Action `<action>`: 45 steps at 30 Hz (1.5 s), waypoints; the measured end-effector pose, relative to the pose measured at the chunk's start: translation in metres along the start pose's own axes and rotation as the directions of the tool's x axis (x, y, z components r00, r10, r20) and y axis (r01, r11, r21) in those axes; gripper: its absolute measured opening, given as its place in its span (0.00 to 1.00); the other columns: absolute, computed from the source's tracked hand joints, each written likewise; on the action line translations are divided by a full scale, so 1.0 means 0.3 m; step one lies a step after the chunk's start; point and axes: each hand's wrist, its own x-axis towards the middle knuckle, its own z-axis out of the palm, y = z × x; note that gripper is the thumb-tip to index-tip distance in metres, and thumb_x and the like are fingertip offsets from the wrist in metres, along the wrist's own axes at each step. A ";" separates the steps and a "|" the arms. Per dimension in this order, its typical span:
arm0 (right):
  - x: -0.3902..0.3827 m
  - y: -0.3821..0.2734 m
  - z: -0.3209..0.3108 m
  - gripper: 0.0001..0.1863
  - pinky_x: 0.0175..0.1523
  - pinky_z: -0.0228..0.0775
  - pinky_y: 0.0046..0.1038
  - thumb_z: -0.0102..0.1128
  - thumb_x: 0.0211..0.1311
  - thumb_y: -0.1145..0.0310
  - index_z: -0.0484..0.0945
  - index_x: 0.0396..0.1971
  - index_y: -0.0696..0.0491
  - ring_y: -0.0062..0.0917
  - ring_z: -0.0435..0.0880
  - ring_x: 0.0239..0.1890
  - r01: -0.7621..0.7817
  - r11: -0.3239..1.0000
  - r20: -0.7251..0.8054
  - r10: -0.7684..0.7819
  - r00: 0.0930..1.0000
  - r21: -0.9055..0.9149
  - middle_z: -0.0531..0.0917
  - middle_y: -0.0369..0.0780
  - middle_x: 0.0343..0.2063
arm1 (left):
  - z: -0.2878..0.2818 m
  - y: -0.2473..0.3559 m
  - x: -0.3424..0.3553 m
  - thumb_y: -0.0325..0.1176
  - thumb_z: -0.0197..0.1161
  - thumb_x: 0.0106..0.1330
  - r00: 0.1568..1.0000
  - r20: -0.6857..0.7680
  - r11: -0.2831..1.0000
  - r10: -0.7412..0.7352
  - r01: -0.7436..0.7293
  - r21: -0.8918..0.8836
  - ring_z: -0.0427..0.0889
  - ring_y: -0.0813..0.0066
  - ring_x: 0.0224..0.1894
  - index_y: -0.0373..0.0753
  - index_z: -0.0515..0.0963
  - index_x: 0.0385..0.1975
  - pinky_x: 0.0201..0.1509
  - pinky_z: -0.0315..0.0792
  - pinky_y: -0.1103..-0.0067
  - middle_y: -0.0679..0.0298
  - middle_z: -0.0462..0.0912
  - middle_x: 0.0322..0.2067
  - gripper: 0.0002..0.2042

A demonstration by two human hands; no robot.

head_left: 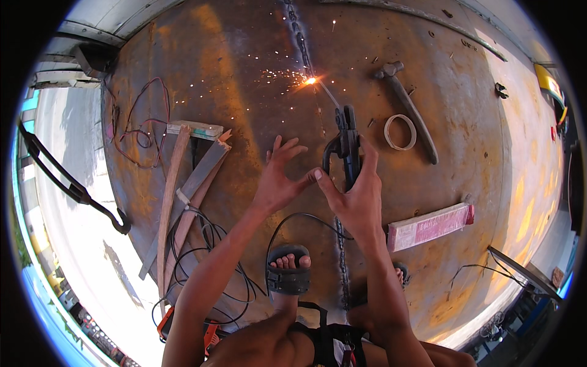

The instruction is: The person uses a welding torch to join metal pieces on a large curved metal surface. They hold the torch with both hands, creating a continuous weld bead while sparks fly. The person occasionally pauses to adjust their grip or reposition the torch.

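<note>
Welding along the seam: bead laid beyond the arc, and near the feet; the stretch between looks unfinished. Right hand grips the electrode holder; left hand spread wide, steadying beside it. Rusty steel plate, outdoors, sunlit; hammer nearby.

Rust-brown steel plate mottled with orange patches; orange-white sparks at its dark weld seam. Right of the seam: black electrode holder, white tape ring, pink-and-white box. Left of the seam: red and black wires
</note>
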 end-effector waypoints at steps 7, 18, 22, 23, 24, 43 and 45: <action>0.014 -0.011 -0.005 0.49 0.60 0.82 0.49 0.81 0.67 0.61 0.57 0.76 0.63 0.58 0.90 0.56 -0.002 1.000 0.031 0.002 1.000 0.005 0.87 0.60 0.53 | -0.003 -0.003 0.001 0.50 0.82 0.67 1.000 0.001 1.000 -0.009 0.009 -0.017 0.47 0.43 0.90 0.44 0.80 0.70 0.89 0.48 0.51 0.52 0.71 0.80 0.34; 0.019 0.005 -0.001 0.46 0.57 0.81 0.43 0.82 0.67 0.59 0.62 0.75 0.59 0.49 0.92 0.52 0.012 1.000 0.014 -0.012 1.000 -0.011 0.89 0.54 0.52 | 0.003 -0.011 0.002 0.53 0.80 0.68 1.000 0.005 1.000 -0.011 0.011 -0.028 0.46 0.44 0.90 0.43 0.80 0.70 0.90 0.43 0.49 0.52 0.70 0.80 0.34; 0.025 -0.011 -0.009 0.48 0.60 0.81 0.47 0.81 0.67 0.60 0.59 0.75 0.63 0.55 0.90 0.56 -0.021 0.999 0.055 0.023 0.998 -0.024 0.87 0.59 0.54 | 0.005 -0.024 0.005 0.60 0.81 0.65 1.000 0.005 0.998 -0.015 0.016 -0.063 0.46 0.43 0.90 0.42 0.79 0.70 0.90 0.39 0.45 0.50 0.69 0.80 0.39; 0.027 -0.016 -0.011 0.49 0.61 0.82 0.49 0.81 0.67 0.61 0.58 0.76 0.64 0.59 0.89 0.58 -0.030 0.999 0.069 0.032 0.997 -0.024 0.86 0.61 0.55 | 0.005 -0.025 0.005 0.60 0.81 0.66 1.000 0.004 0.998 -0.014 0.014 -0.065 0.46 0.43 0.90 0.42 0.79 0.70 0.90 0.39 0.45 0.50 0.69 0.80 0.38; 0.028 -0.015 -0.011 0.49 0.61 0.82 0.49 0.81 0.67 0.61 0.58 0.76 0.64 0.59 0.89 0.58 -0.023 0.999 0.069 0.025 0.997 -0.022 0.86 0.61 0.55 | 0.005 -0.025 0.005 0.59 0.81 0.66 1.000 0.005 0.998 -0.016 0.016 -0.061 0.46 0.43 0.90 0.43 0.79 0.70 0.90 0.39 0.45 0.50 0.69 0.80 0.38; 0.027 -0.012 -0.010 0.49 0.60 0.82 0.48 0.80 0.67 0.60 0.58 0.76 0.65 0.57 0.90 0.58 -0.011 0.999 0.065 0.013 0.998 -0.034 0.86 0.60 0.55 | -0.001 -0.014 0.006 0.60 0.80 0.66 0.999 0.024 0.997 -0.038 0.040 -0.065 0.44 0.46 0.90 0.42 0.79 0.71 0.91 0.38 0.46 0.51 0.68 0.81 0.39; 0.027 -0.013 -0.012 0.49 0.60 0.82 0.47 0.80 0.67 0.60 0.57 0.76 0.65 0.57 0.90 0.58 -0.018 0.999 0.068 0.020 0.997 -0.031 0.86 0.60 0.55 | -0.001 -0.015 0.006 0.60 0.80 0.66 0.999 0.024 0.997 -0.037 0.039 -0.069 0.44 0.46 0.90 0.42 0.79 0.71 0.91 0.38 0.46 0.51 0.68 0.81 0.39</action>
